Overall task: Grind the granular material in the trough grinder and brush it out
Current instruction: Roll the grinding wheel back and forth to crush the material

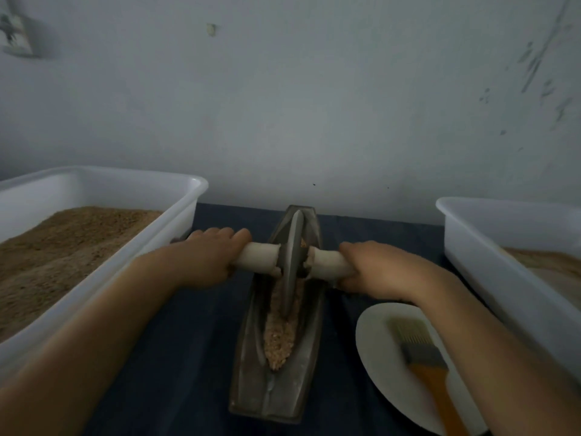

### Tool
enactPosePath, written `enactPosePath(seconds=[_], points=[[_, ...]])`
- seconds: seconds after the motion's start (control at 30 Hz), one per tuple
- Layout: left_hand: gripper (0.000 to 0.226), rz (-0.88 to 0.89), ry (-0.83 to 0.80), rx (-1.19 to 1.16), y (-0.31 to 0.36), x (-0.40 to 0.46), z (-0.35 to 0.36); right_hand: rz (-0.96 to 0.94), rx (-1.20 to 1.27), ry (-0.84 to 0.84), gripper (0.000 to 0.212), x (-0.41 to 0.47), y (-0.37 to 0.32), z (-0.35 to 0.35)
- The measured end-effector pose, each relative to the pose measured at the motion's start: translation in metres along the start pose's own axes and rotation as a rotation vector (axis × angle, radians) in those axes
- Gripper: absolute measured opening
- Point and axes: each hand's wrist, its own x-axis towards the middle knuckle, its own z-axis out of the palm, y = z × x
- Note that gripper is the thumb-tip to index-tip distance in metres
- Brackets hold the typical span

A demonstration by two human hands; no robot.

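Note:
A long grey boat-shaped trough grinder (pixel 251 347) lies lengthwise on the dark blue cloth at the centre. Pale tan granular material (pixel 276 338) fills its groove. A grey grinding wheel (pixel 292 256) stands upright in the groove toward the far half. A whitish handle bar (pixel 261 256) runs through the wheel. My left hand (pixel 207 259) grips the bar's left end and my right hand (pixel 377 269) grips its right end. A brush (pixel 421 350) with an orange handle and pale bristles lies on a white plate (pixel 377 357), partly under my right forearm.
A white plastic tub (pixel 176 221) holding brown granular material stands at the left. Another white tub (pixel 490 262) with lighter powder stands at the right. A grey wall rises right behind the table's far edge.

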Motion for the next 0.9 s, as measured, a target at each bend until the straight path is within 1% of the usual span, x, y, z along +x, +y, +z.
enactPosePath(seconds=[0.1,0.17,0.23,0.3,0.37,0.43,0.53,0.63,0.7,0.73,0.8,0.9], points=[[0.04,-0.05,0.275,0.066,-0.002,0.018,0.02,0.022,-0.101,0.27,0.019,0.018,0.01,0.016],[0.04,-0.065,0.406,0.073,-0.002,0.025,0.027,0.041,-0.18,0.423,0.023,0.028,0.014,0.025],[0.041,-0.058,0.471,0.056,-0.001,0.028,0.031,0.056,-0.208,0.502,0.024,0.033,0.015,0.03],[0.04,-0.049,0.483,0.043,-0.001,0.027,0.031,0.049,-0.198,0.506,0.024,0.033,0.014,0.031],[0.04,-0.047,0.448,0.045,-0.001,0.023,0.029,0.032,-0.194,0.461,0.025,0.028,0.013,0.029],[0.041,-0.048,0.352,0.051,-0.001,0.016,0.023,0.015,-0.176,0.369,0.026,0.021,0.011,0.025],[0.043,-0.012,0.136,0.048,0.003,0.001,0.008,0.01,-0.1,0.151,0.027,0.007,0.003,0.013],[0.038,0.032,-0.135,-0.02,0.005,-0.017,-0.011,-0.005,-0.05,-0.082,0.032,-0.008,-0.007,-0.001],[0.032,0.05,-0.29,-0.095,0.006,-0.029,-0.024,-0.034,-0.02,-0.192,0.031,-0.017,-0.01,-0.009],[0.03,0.058,-0.336,-0.113,0.007,-0.033,-0.029,-0.051,0.007,-0.227,0.029,-0.022,-0.011,-0.012],[0.026,0.075,-0.356,-0.122,0.008,-0.037,-0.033,-0.072,0.025,-0.268,0.025,-0.029,-0.012,-0.017],[0.026,0.077,-0.292,-0.128,0.007,-0.03,-0.026,-0.05,0.044,-0.239,0.023,-0.025,-0.011,-0.016]])
